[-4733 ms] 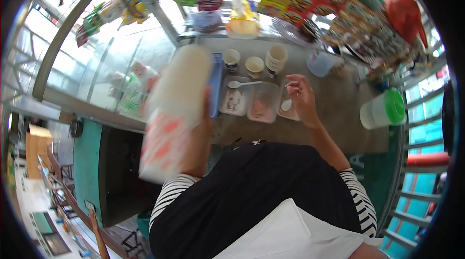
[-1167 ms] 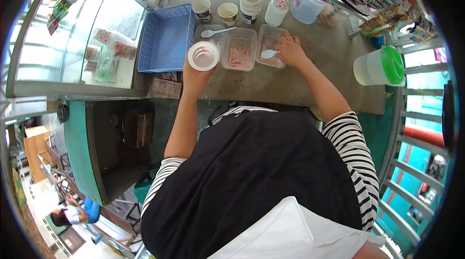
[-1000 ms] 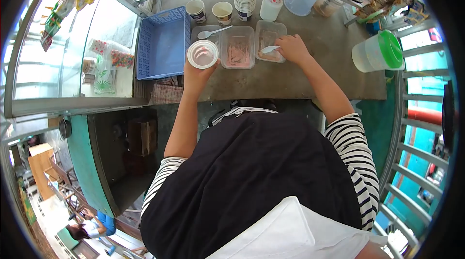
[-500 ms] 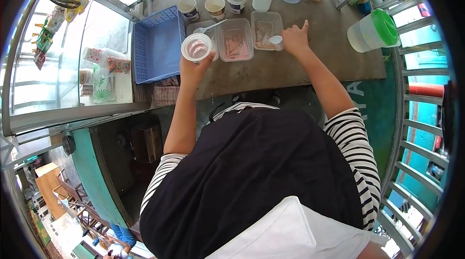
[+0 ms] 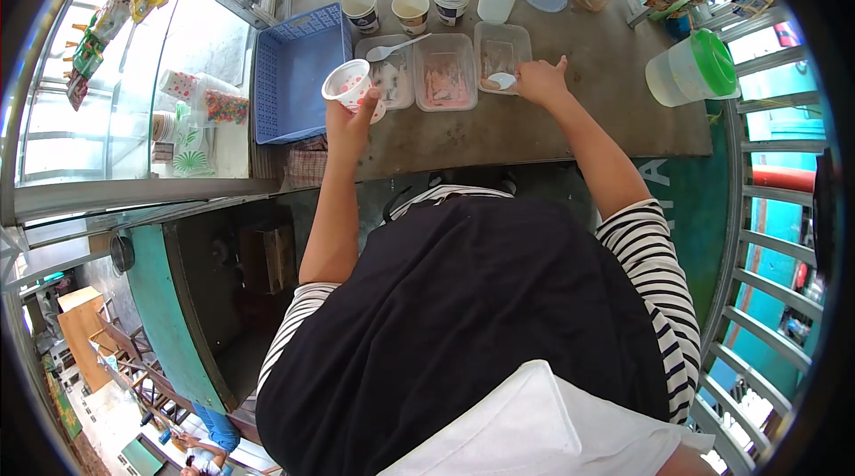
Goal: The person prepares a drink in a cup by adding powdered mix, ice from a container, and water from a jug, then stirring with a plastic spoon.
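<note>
- At the person's eleven o'clock, the left hand [image 5: 349,124] has it: fingers wrapped round a dotted white cup [image 5: 347,81], held tilted!
- Over to one o'clock, the right hand [image 5: 540,81], fingers drawn in on a white spoon [image 5: 503,81], one digit poking out, spoon's bowl at the right-hand tub [image 5: 501,41].
- Twelve o'clock, the middle tub [image 5: 445,75], pinkish inside.
- Ten o'clock, blue basket [image 5: 301,75]; two o'clock, green-lidded jug [image 5: 684,75].

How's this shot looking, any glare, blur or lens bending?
Head view: fisheye bending, black round border, slats fanning out; head view: glare washing out the case at left; head view: cup in hand fairly sharp, its dots readable.
</note>
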`<state>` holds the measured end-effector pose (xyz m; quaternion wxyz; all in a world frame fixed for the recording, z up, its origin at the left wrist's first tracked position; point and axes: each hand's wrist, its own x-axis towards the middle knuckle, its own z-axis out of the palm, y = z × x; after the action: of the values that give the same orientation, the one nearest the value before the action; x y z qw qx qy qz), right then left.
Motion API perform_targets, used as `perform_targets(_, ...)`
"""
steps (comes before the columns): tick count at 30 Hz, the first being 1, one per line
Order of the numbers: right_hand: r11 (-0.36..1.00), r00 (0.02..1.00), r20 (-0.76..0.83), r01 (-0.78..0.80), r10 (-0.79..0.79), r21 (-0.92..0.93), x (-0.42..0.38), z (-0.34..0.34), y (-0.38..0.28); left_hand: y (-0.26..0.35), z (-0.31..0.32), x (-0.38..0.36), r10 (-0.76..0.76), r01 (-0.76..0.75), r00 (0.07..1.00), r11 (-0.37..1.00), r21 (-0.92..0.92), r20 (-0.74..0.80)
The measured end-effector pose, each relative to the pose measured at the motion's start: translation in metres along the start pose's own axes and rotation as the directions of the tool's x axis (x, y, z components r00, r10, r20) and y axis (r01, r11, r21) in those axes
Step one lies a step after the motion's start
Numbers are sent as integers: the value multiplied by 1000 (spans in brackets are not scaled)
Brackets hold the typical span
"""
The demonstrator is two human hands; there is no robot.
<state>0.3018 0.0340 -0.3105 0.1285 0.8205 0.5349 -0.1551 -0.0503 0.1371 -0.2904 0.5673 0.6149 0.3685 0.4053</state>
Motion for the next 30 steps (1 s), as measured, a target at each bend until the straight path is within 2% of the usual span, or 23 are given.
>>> perform_targets(4, 996, 997, -80, 16, -9, 90, -1, 0, 12, -1, -1, 0, -27, 18, 998, 989, -146, -58)
perform_targets(6, 998, 987, -162, -9, 19, 62, 2, 6, 20, 3, 1, 0, -38, 37, 999, 999, -21, -24)
perform_targets(7, 998, 986, -166, -14, 25, 63, 2, 5, 23, 2, 2, 2, -34, 33, 999, 999, -23, -19)
perform_targets(10, 992, 987, -144, -49, 65, 117, -4, -4, 32, 2, 8, 6, -38, 37, 998, 999, 18, 48)
perform_targets(12, 982, 991, -94, -78, 95, 170, -9, -13, 35, 7, 12, 7, -82, 73, 993, 991, 110, 80)
perform_targets(16, 981, 989, -80, -114, 127, 158, -12, -22, 41, -3, 19, 17, -51, 33, 992, 987, 156, 114)
perform_targets(18, 976, 984, -52, -158, 168, 152, -13, -27, 44, -6, 25, 19, -92, 63, 985, 979, 196, 143)
perform_targets(21, 965, 976, 17, -217, 217, 150, -15, -36, 48, -13, 34, 24, -100, 73, 975, 988, 137, 199)
perform_targets(25, 958, 970, 2, -240, 243, 157, -22, -46, 51, -8, 40, 27, -127, 78, 966, 974, 213, 226)
perform_targets(28, 940, 959, -57, -257, 276, 223, -23, -50, 54, 1, 42, 28, -131, 76, 964, 970, 232, 232)
perform_targets(30, 926, 959, -113, -212, 258, 312, -23, -53, 54, 8, 43, 28, -203, 108, 941, 938, 329, 270)
